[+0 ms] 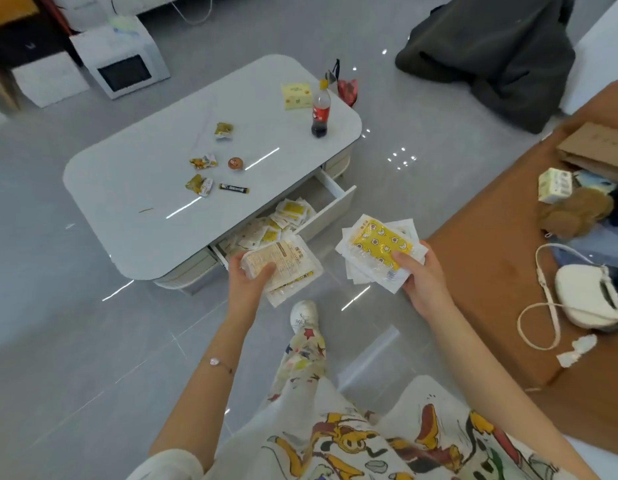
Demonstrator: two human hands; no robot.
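While the drawer [330,199] stands open, full of packets, each hand grasps a stack over the floor: left hand [246,273] printed side down, right hand [423,277] fanned for sorting

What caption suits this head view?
Left hand grips the pale packet stack, right hand the yellow packet stack, beside the open drawer.

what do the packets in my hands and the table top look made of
Packets in the right hand and stack in the left hand: probably thin glossy plastic film, with crinkled clear edges and printed faces. Table top: hard, smooth, pale grey, perhaps stone or glass; it mirrors light streaks.
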